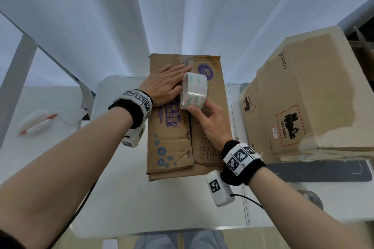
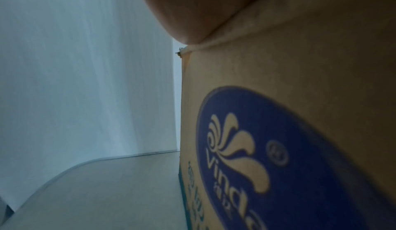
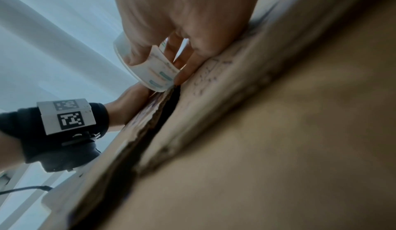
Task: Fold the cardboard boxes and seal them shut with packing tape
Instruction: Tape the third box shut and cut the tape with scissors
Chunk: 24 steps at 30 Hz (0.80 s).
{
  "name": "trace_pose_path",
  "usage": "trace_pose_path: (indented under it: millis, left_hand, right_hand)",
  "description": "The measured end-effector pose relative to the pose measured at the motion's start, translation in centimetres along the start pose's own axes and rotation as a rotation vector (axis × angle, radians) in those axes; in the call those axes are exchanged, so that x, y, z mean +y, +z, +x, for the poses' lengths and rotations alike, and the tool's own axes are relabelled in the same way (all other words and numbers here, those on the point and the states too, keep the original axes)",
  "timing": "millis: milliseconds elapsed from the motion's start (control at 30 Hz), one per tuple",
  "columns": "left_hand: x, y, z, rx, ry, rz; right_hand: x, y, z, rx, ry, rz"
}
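Observation:
A brown cardboard box [image 1: 172,137] with blue and purple print lies with its two top flaps closed on the white table [image 1: 121,198]. My left hand [image 1: 164,83] presses flat on the left flap near the far end, fingers straight. My right hand [image 1: 208,119] grips a roll of clear packing tape [image 1: 194,91], held on edge over the seam between the flaps. In the right wrist view the tape roll [image 3: 150,71] sits in my fingers just above the dark seam gap [image 3: 158,115]. The left wrist view shows the box's side [image 2: 278,149] with its blue logo.
A larger brown box [image 1: 313,97] with "PICO" and "UN 3481" marks stands at the right, close to my right wrist. Two white markers with orange caps [image 1: 37,123] lie on the table at the left. White curtains hang behind.

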State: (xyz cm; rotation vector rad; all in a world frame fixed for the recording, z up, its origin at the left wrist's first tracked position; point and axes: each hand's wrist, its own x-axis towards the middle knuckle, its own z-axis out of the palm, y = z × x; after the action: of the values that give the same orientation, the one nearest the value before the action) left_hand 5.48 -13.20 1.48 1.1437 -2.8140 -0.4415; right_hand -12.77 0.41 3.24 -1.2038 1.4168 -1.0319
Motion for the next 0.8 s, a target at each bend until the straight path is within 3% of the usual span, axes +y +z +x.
trace_pose_path:
  millis: [333, 800]
  left_hand:
    - [0.6, 0.1, 0.4, 0.078, 0.042, -0.032]
    - [0.9, 0.0, -0.1, 0.087, 0.030, -0.055]
  right_hand:
    - [0.2, -0.3, 0.2, -0.020, -0.010, 0.144]
    - [-0.9, 0.1, -0.2, 0.000, -0.027, 0.215]
